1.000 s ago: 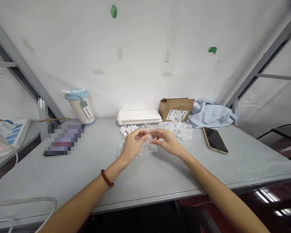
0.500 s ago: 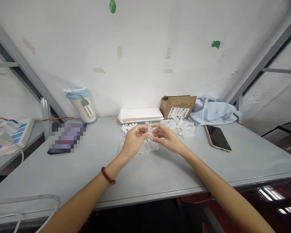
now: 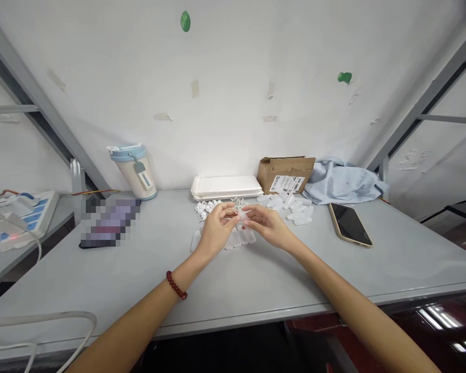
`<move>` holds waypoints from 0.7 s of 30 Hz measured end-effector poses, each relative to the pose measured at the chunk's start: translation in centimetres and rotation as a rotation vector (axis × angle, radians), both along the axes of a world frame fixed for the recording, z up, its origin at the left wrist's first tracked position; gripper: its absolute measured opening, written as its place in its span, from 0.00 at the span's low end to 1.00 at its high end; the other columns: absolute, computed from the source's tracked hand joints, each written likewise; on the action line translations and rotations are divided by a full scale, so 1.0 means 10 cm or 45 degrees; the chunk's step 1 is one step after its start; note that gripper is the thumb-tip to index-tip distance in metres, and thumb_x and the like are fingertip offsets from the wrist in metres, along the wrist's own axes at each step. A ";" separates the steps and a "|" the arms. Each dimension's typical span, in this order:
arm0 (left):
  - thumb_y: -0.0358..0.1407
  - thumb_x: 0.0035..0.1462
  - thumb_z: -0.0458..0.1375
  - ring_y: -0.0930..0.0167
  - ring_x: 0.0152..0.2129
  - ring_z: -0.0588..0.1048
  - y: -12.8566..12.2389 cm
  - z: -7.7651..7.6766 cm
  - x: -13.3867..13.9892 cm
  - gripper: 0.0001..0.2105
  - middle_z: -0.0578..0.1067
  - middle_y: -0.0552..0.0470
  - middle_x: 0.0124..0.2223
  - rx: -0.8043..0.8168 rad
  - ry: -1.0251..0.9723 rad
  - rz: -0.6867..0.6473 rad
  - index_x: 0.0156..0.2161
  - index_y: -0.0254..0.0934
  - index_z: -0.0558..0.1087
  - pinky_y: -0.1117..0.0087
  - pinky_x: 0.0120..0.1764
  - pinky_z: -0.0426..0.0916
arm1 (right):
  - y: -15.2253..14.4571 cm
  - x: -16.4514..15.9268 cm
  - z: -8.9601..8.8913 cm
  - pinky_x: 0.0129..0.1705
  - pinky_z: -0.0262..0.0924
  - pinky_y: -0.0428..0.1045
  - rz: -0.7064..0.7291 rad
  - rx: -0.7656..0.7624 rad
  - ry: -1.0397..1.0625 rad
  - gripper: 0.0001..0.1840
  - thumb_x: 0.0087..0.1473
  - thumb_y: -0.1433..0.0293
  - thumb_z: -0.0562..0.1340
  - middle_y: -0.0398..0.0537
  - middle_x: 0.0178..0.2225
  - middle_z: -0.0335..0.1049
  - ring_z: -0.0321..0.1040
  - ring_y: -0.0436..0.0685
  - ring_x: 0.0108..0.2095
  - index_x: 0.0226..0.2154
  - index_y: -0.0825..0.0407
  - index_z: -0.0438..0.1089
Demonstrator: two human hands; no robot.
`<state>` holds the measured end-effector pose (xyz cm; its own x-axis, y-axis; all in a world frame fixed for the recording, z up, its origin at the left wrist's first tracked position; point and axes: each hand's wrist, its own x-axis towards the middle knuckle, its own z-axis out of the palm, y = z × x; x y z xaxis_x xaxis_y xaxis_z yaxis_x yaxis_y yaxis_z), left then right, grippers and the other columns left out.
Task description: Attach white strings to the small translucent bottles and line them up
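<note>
Pinching a small translucent plastic piece between closed-in thumb and fingertips of the bare left hand and bare right hand, with fingers curled. Held near a row of clear, elongated plastic pieces on the grey tabletop, in front of stacked white rectangular trays and between small white plastic parts and loose translucent pieces.

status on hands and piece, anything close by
Left hand, right hand: both pinching small translucent piece. More translucent pieces on table, close by. Phone off right.
</note>
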<state>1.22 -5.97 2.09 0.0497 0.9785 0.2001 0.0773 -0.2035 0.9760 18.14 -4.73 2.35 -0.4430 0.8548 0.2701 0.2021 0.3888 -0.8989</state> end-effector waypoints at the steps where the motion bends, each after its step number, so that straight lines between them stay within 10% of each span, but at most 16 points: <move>1: 0.35 0.51 0.59 0.67 0.38 0.74 0.00 -0.01 0.00 0.15 0.75 0.46 0.39 0.016 0.029 0.004 0.45 0.35 0.65 0.62 0.44 0.68 | 0.00 0.00 0.00 0.39 0.65 0.53 0.000 -0.008 0.009 0.17 0.53 0.64 0.60 0.49 0.34 0.71 0.71 0.55 0.35 0.45 0.52 0.64; 10: 0.31 0.55 0.53 0.64 0.47 0.67 -0.07 -0.02 0.06 0.11 0.69 0.45 0.47 0.668 0.630 0.311 0.45 0.37 0.67 0.59 0.50 0.63 | 0.03 -0.01 0.01 0.39 0.66 0.52 -0.152 -0.065 0.128 0.17 0.50 0.61 0.62 0.47 0.33 0.70 0.70 0.53 0.32 0.40 0.53 0.64; 21: 0.31 0.52 0.57 0.57 0.55 0.59 0.03 -0.06 0.14 0.21 0.68 0.42 0.53 0.948 1.073 0.105 0.53 0.35 0.62 0.53 0.54 0.57 | 0.08 0.03 0.01 0.36 0.67 0.52 -0.227 -0.111 0.206 0.17 0.47 0.61 0.64 0.46 0.30 0.71 0.71 0.54 0.31 0.37 0.54 0.66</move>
